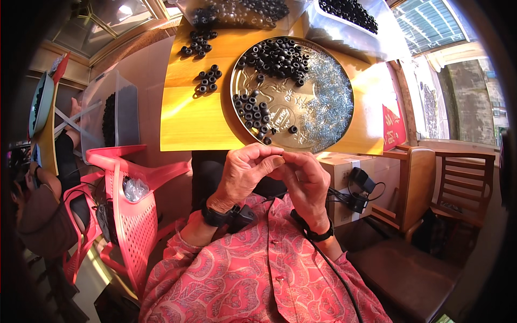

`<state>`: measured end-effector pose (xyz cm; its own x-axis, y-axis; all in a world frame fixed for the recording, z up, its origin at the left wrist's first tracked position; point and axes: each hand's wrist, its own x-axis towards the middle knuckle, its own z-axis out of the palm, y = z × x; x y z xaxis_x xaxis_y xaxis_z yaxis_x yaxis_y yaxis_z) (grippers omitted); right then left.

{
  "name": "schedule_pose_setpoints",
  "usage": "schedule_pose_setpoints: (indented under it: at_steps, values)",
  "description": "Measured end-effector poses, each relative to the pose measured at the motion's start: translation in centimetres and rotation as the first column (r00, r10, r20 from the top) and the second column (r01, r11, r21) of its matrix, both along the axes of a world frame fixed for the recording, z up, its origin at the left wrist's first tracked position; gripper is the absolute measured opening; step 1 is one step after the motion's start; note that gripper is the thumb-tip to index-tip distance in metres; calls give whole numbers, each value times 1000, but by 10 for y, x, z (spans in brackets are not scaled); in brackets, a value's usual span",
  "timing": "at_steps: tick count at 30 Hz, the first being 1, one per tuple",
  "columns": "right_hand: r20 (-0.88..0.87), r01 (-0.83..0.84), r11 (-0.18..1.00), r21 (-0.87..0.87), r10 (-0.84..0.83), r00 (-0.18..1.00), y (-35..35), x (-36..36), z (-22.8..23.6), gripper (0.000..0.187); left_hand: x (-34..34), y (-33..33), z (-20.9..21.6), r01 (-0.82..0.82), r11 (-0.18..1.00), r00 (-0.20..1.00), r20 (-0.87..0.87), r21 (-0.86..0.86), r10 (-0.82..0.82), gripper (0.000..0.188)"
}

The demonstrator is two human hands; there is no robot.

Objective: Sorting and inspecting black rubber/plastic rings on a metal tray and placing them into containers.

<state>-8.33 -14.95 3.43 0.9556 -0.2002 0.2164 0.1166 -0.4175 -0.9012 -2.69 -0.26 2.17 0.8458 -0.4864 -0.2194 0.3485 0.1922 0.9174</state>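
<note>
My left hand (242,171) and my right hand (307,173) meet just off the table's near edge, fingertips pinched together. Whatever sits between the fingers is too small to make out. Just beyond them is a round metal tray (277,96) with an embossed pattern. At its far side lies a heap of black ring-shaped pieces (277,56), and a smaller group of black rings (253,112) is at its left. A single black ring (292,129) lies near the tray's front. Tiny clear-bluish pieces (328,97) cover its right side.
On the yellow table (188,124), two small clusters of black rings (208,78) sit left of the tray. Clear plastic bins (344,37) with black pieces stand at the back. A pink chair (132,215) is at left, with another person (43,199) beyond; a cardboard box (342,172) is at right.
</note>
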Motion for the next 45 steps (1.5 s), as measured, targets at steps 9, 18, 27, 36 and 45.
schedule_pose_setpoints:
  at_steps: [9,18,27,36,45]
  values:
    - [-71,88,876,475,-61,996,9,-5,2,16,5,14,-1,-57,919,971,-237,-389,-41,28]
    - [32,1,952,307,-12,999,14,3,4,20,7,19,5,-136,818,942,-330,-558,-68,34]
    - [52,-137,970,200,129,990,24,12,14,33,8,23,6,-108,803,968,-246,-586,-50,35]
    - [-9,-201,914,352,219,976,41,18,10,54,4,21,2,-132,771,980,-200,-623,7,24]
    - [36,-195,882,428,199,979,50,25,11,51,5,28,1,-121,756,988,-150,-643,30,27]
